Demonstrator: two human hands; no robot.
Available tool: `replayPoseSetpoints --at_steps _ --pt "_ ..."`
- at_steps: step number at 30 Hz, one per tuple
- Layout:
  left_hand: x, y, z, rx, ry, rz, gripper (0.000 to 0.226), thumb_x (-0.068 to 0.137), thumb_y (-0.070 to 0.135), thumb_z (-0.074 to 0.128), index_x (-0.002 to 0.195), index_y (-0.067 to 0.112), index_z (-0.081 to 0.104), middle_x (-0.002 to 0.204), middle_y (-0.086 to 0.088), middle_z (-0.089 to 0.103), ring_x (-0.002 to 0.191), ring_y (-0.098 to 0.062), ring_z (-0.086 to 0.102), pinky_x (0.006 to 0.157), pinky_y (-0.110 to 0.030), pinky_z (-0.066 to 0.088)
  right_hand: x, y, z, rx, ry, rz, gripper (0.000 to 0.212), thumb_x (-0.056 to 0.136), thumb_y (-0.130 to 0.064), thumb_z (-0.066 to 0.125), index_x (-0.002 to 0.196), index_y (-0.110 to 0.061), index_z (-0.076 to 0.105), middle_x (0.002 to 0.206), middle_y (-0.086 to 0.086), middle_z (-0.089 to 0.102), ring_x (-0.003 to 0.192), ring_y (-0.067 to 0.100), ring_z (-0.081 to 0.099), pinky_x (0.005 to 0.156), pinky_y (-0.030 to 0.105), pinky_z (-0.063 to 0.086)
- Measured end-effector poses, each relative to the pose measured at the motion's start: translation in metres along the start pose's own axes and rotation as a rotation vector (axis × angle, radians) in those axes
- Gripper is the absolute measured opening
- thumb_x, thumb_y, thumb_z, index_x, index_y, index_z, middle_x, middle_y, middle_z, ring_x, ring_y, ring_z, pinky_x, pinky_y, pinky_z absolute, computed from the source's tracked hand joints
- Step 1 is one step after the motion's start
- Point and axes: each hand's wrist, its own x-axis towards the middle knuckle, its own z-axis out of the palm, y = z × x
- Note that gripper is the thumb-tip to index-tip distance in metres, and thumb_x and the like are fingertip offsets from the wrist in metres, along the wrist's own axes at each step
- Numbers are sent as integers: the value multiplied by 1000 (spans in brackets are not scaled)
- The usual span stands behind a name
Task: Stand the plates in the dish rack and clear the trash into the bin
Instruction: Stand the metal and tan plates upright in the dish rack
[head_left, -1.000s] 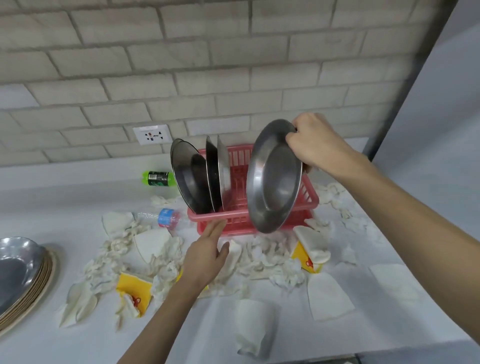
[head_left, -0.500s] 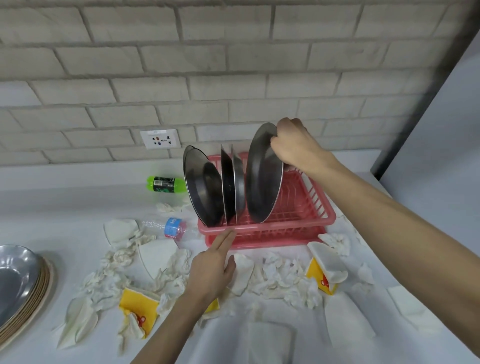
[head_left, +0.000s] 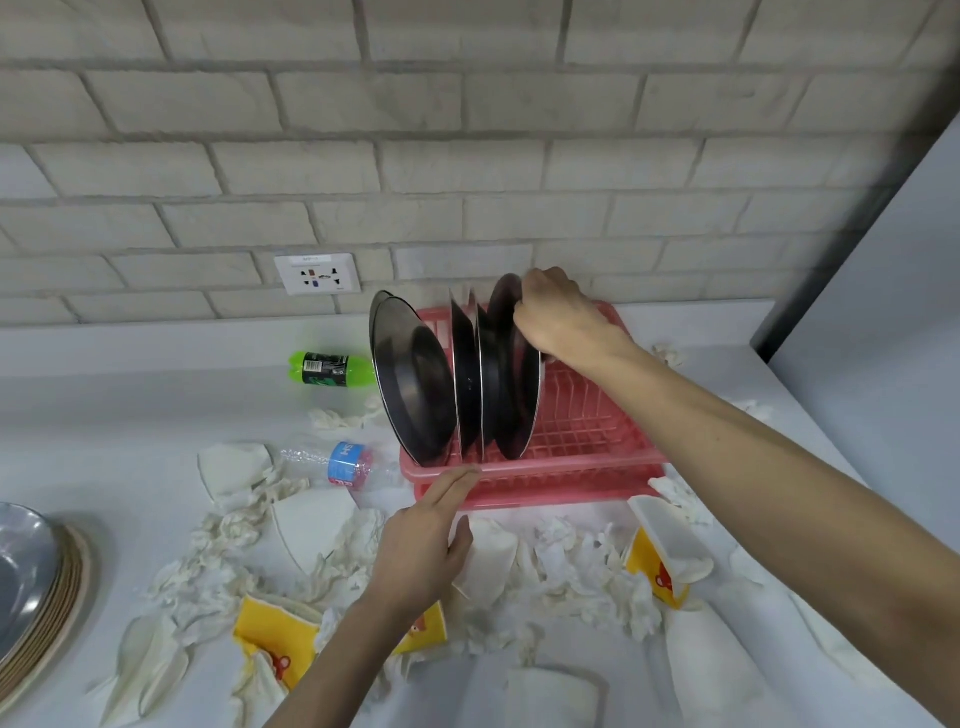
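Your right hand (head_left: 563, 325) grips the top rim of a steel plate (head_left: 522, 415), whose lower edge sits in the pink dish rack (head_left: 597, 470) below your knuckles. Just left of that hand, several more plates (head_left: 415, 395) stand or lean in the slots. Your left hand (head_left: 423, 540) is flat, fingers straight, fingertips touching the rack's front rim.

Racking looks partly done: a stack of plates (head_left: 62, 597) sits well to the left of your left hand. The trash seems untouched. Crumpled tissues (head_left: 587, 571), crushed paper cups (head_left: 657, 566), a green bottle (head_left: 327, 368) and a clear bottle (head_left: 337, 462) lie around both hands. No bin is in view.
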Motion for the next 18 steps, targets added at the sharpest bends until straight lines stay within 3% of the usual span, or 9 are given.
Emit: replayPoseSetpoints --at_steps 3,4,7,10,13,15,18 --pt "-1 -3 0 -15 8 13 57 93 22 55 147 34 42 153 21 37 65 -9 63 67 -24 51 2 0 6 -34 2 3 15 92 -1 40 97 0 54 82 4 40 86 30 51 64 33 39" --pt "-1 -4 1 -19 8 18 57 92 22 55 147 33 42 153 21 38 64 -9 62 66 -25 52 2 0 8 -46 1 7 13 93 -1 40 90 -2 52 76 2 36 82 27 49 60 32 37" --pt "-1 -6 2 -21 0 19 58 92 22 54 147 34 42 153 22 37 62 -9 61 65 -24 51 4 1 13 -58 12 -2 31 94 0 41 66 -11 38 71 2 35 70 22 44 61 32 36" --pt "-1 -6 2 -24 2 16 57 93 22 54 147 34 41 153 20 37 60 -6 59 66 -22 51 11 5 22 -61 23 -47 32 91 4 38 63 -11 34 68 5 35 59 21 38 60 34 35" --pt "0 -5 1 -28 -6 9 56 95 22 54 148 33 41 154 20 37 60 -2 52 69 -21 51 15 8 29 -133 27 -109 23 98 -6 35 77 -10 45 66 1 29 59 20 35 56 33 30" --pt "0 -4 0 -36 -8 5 56 95 22 54 148 33 41 154 19 37 58 -1 50 69 -22 52 18 10 32 -168 34 -170 23 103 -17 33 95 -11 54 67 -4 29 67 24 41 66 36 35" --pt "-1 -3 -1 -43 -4 3 56 94 21 55 147 33 42 154 20 37 54 0 49 68 -21 51 19 12 37 -148 51 -204 32 104 -20 29 104 -3 57 68 -4 30 80 26 44 71 38 36"
